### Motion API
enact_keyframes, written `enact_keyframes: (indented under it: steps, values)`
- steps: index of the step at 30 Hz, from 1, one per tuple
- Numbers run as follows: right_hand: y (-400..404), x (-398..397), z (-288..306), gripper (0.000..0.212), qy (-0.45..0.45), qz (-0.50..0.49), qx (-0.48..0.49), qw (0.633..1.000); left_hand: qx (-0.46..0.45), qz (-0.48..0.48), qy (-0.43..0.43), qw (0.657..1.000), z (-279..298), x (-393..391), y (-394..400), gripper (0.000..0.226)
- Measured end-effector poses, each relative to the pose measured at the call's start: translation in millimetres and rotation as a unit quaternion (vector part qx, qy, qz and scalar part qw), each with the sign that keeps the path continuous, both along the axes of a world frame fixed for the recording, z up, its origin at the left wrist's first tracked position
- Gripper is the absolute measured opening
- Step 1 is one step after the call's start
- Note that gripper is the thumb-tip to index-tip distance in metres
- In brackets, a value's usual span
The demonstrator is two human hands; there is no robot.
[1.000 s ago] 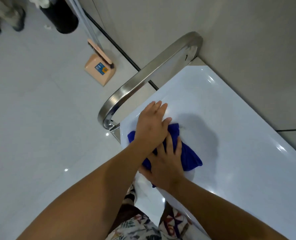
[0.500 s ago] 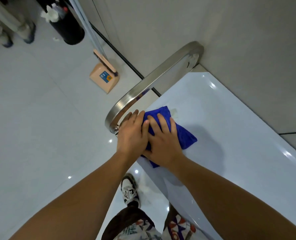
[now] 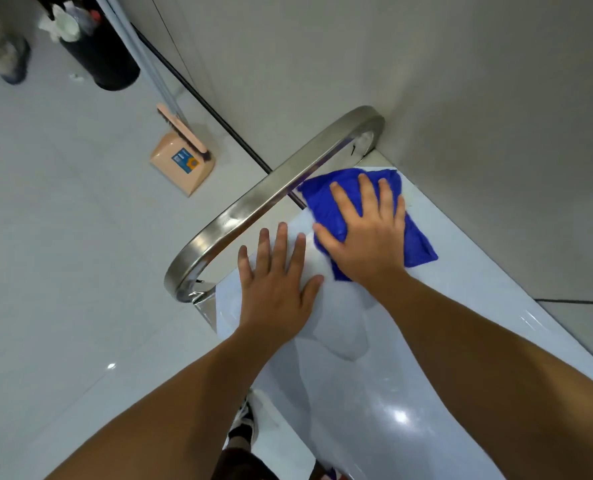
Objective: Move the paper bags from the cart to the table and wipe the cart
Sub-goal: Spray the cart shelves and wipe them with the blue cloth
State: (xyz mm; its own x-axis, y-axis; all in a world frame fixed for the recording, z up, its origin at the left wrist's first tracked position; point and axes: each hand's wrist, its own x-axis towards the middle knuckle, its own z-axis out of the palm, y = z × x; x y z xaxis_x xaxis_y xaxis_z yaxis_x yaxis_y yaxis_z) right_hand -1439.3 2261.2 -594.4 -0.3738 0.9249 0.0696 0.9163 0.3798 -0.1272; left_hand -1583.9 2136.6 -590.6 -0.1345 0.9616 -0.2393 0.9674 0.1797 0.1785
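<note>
Cloth point(image 3: 416, 237): laid on the cart top point(image 3: 409, 393), at its far end, just beside the handle point(image 3: 253, 209)
Right hand point(image 3: 367, 237): placed on the cloth
Left hand point(image 3: 276, 289): placed on the cart top, left of the cloth
Dustpan point(image 3: 180, 168): set on the floor, left of the handle

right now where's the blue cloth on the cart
In the head view, the blue cloth lies at the cart top's far corner, beside the steel handle, under the right hand.

Tiled svc room: dustpan point(image 3: 183, 167), bin point(image 3: 104, 60).
</note>
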Motion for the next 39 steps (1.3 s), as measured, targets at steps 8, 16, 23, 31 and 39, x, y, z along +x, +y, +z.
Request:
enact_keyframes:
  steps: [8,16,23,31,39]
  values:
    - [32.4,3.4,-3.5,0.071,0.000,-0.047,0.019,0.999,-0.008,-0.015,0.026,1.000,-6.2,2.4,-1.2,0.075]
    - [26.3,11.0,1.5,0.070,-0.001,-0.079,-0.031,0.996,-0.027,-0.008,0.026,0.999,1.7,10.1,-0.3,0.071]
    - [-26.1,65.5,10.0,0.073,0.016,-0.188,-0.075,0.979,-0.016,-0.168,0.017,0.986,29.9,46.0,1.7,0.050]
    - [-112.5,170.8,7.7,0.071,0.021,-0.324,-0.053,0.944,-0.018,-0.349,-0.025,0.937,40.6,124.8,-23.1,0.048]
    - [-204.5,302.7,12.4,0.074,0.024,-0.499,-0.082,0.863,-0.039,-0.535,-0.045,0.843,42.4,238.5,-47.6,0.059]
